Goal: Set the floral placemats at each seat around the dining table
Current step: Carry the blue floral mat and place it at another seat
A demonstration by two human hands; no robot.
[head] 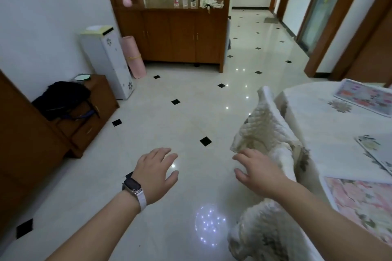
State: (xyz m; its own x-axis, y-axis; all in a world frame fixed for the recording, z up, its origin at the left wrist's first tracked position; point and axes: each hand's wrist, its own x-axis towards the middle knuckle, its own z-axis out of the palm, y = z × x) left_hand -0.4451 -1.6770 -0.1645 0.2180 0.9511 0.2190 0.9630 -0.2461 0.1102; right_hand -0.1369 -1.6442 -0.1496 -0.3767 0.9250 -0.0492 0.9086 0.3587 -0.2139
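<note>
The dining table (322, 129) with a white cloth fills the right side. Three floral placemats lie on it: one at the far edge (364, 96), one at the right edge (379, 150), one nearest me (364, 203). My left hand (157, 174), with a watch on the wrist, hovers open over the floor, holding nothing. My right hand (256, 172) is open too, fingers spread, just left of a chair with a white quilted cover (269, 133) pushed against the table.
A second covered chair (265, 231) stands at bottom right. A wooden cabinet with bottles (180, 34) is at the back. A white floor unit (108, 59), a pink rolled mat (133, 57) and a low wooden cabinet with a dark bag (61, 99) line the left wall.
</note>
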